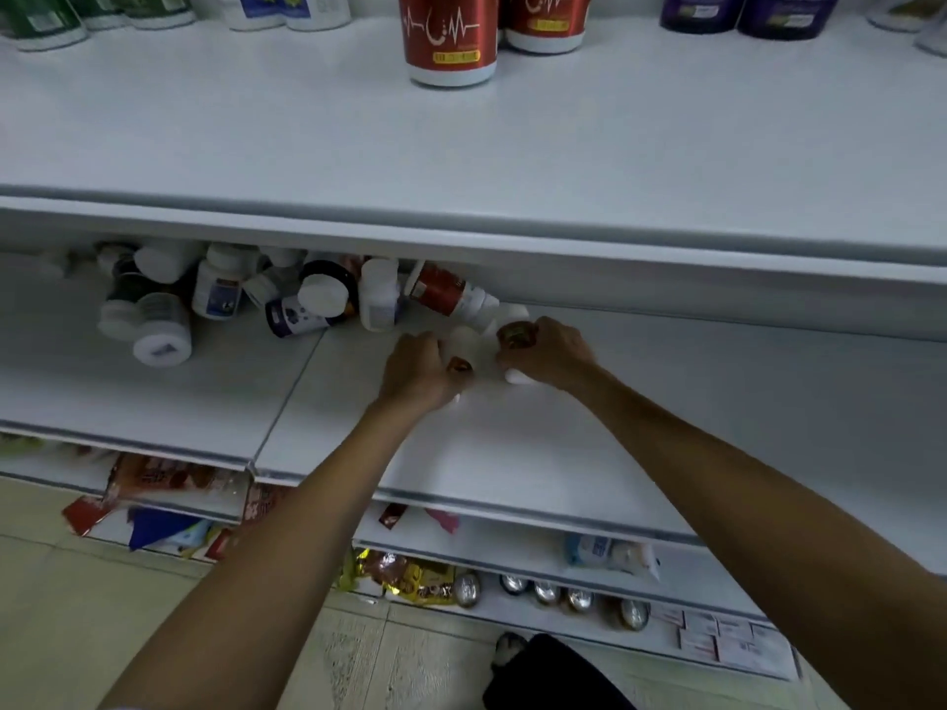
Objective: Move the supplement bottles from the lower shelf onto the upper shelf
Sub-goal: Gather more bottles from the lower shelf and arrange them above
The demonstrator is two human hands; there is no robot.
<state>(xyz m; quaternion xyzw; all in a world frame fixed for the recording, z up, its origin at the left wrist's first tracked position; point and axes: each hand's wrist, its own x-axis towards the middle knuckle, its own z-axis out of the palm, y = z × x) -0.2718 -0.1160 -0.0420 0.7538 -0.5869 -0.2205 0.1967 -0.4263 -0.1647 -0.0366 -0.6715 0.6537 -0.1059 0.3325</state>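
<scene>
On the far left of the lower shelf [153,397] I see a heap of bottles [225,294] lying tumbled under the lip of the upper shelf [461,146]: white caps, a dark one, a purple-labelled one, and a red bottle [443,292] on its side at the heap's right end. Just right of that heap, my left hand [417,371] is closed around a small white bottle [469,351], its grip narrow, fingers curled over the body. Touching it on the right, my right hand [551,353] wraps a second white bottle [517,333] with an amber label; its white end pokes out below the palm. Both bottles sit low, at or just above the lower shelf; I cannot tell if they are lifted. The two hands are almost touching. On the upper shelf, a tall red bottle [451,38] stands upright near the middle, another red one behind it to the right, then purple tubs [743,10].
</scene>
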